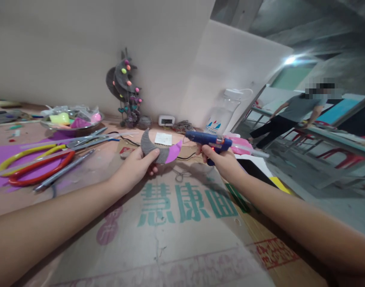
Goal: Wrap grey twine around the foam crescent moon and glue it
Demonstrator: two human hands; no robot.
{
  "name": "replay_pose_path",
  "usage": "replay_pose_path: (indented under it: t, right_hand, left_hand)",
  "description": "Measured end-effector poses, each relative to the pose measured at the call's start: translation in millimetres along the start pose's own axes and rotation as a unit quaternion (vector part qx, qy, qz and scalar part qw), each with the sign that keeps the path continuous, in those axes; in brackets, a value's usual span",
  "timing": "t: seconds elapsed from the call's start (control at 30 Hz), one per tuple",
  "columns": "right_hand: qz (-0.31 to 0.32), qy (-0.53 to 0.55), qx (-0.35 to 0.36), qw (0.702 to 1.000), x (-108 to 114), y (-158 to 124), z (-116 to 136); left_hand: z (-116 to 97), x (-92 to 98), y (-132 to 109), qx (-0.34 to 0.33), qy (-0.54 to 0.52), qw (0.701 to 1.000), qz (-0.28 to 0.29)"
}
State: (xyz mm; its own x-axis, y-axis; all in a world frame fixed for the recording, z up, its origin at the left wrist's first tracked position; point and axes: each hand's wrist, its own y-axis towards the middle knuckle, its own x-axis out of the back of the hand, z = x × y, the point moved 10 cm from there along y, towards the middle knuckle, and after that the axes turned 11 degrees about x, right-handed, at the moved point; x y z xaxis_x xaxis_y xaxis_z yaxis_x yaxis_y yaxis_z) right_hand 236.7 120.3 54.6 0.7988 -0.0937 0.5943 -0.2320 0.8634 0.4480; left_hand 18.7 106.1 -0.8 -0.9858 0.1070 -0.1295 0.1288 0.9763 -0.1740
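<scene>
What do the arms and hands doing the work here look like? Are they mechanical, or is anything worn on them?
They are human, not mechanical. The bare, ungloved left hand and right hand show no rings. The long, tapering left forearm and right forearm show no sleeve, watch, bracelet or cable attached.

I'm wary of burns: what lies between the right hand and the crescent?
In the head view, the blue glue-gun barrel extends from the right hand towards the crescent's purple end; whether they touch is unclear.
</scene>
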Motion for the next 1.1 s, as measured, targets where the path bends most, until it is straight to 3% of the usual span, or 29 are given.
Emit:
replay_pose_path:
  t: [0.1,0.17,0.27,0.43,0.6,0.77,1.1]
  right_hand:
    - [0.014,-0.015,0.036,0.999,-6,-19,22]
    - [0.056,-0.034,0.068,0.996,-17,-27,36]
    - [0.084,-0.009,0.098,0.992,-28,-34,44]
    - [0.126,0.011,0.067,0.990,-39,-37,32]
    - [0.111,0.006,0.022,0.994,-37,-34,22]
    - [0.143,0.029,0.022,0.989,-44,-37,21]
    - [0.108,-0.012,0.037,0.993,-39,-35,21]
  left_hand:
    - [-1,-0.5,1,-0.009,-0.012,1.000,0.004]
    - [-3,-1.0,0,-0.012,-0.014,1.000,0.005]
    - [-4,1.8,0,-0.007,-0.006,1.000,-0.013]
    - [-7,1.7,-2,-0.011,0.016,1.000,-0.021]
    - [-3,1.6,-4,0.002,-0.019,1.000,-0.019]
    - [-4,0.0,-3,-0.005,-0.029,1.000,-0.005]
    - [-4,1.7,-3,-0.008,-0.005,1.000,-0.014]
